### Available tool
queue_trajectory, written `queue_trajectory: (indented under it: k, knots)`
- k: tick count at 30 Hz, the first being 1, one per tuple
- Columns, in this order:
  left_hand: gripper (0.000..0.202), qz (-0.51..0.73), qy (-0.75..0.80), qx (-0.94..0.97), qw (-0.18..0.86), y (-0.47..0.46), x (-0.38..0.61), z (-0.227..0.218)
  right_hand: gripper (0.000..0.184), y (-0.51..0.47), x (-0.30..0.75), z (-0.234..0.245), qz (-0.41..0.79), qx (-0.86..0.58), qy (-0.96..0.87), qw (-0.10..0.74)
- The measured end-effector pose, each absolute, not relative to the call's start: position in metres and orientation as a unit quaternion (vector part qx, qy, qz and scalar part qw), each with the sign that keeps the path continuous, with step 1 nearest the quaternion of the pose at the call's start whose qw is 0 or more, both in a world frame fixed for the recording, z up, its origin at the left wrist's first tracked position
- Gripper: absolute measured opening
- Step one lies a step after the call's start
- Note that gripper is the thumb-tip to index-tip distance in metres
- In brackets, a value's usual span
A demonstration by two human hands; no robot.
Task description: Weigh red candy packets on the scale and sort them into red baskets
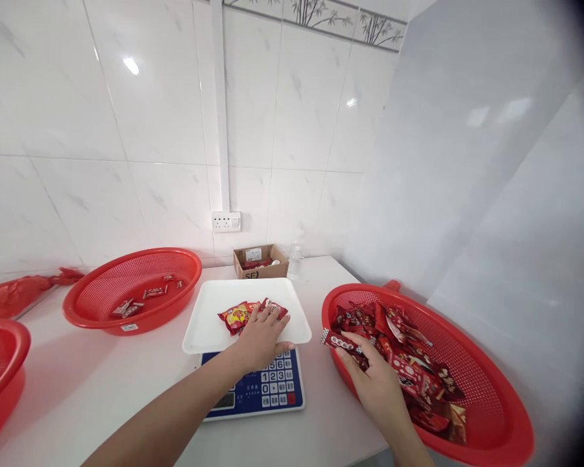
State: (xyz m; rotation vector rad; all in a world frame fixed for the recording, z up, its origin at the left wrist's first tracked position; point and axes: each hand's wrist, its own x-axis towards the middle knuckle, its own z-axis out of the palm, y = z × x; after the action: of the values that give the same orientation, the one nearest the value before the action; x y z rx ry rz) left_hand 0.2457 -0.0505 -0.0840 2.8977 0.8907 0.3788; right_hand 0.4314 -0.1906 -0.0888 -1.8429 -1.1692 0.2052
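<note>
My left hand point(264, 336) lies palm down over the white tray point(202, 324) of the scale, fingers stretched out. Its fingertips rest on a dark red packet point(275, 306). Beside them on the tray is a red and yellow snack packet point(237, 316). Under the tray the blue keypad point(253, 392) of the scale shows in part, some of it behind my left forearm. At the near left rim of the right-hand basket point(496, 415), my right hand point(370, 376) pinches a narrow dark red snack packet point(338, 340) between thumb and fingers. Many red snack packets point(409, 363) fill that basket.
Left of the scale stands a red basket point(73, 314) with several small packets inside. Another red basket point(10, 363) is cut off at the left edge, near a red plastic bag point(19, 295). A cardboard box point(260, 272) and a clear bottle point(296, 251) stand by the wall.
</note>
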Motion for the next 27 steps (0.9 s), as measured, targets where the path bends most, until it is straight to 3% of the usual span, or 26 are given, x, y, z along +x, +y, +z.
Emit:
queue_trajectory:
  k: [8,11,15,19,22,27]
  knots:
    - [0.039,0.212,0.297,0.927,0.088,-0.066,0.226,-0.083,0.039,-0.192,0.433,-0.092,0.093,-0.737,-0.489,0.458]
    - [0.046,0.267,0.273,0.889,0.252,-0.091,0.221,-0.086,0.038,-0.196,0.430,-0.093,0.109,-0.716,-0.505,0.469]
    - [0.073,0.293,0.191,0.765,0.540,-0.133,0.225,-0.098,0.034,-0.201,0.403,-0.090,0.197,-0.641,-0.541,0.508]
    - [0.064,0.329,0.193,0.549,0.743,-0.155,0.231,-0.113,0.030,-0.203,0.365,-0.090,0.329,-0.537,-0.594,0.500]
    - [0.054,0.363,0.219,0.401,0.812,-0.155,0.228,-0.119,0.033,-0.204,0.355,-0.097,0.317,-0.544,-0.598,0.497]
    - [0.042,0.378,0.279,0.308,0.827,-0.153,0.216,-0.113,0.035,-0.206,0.356,-0.112,0.165,-0.628,-0.542,0.534]
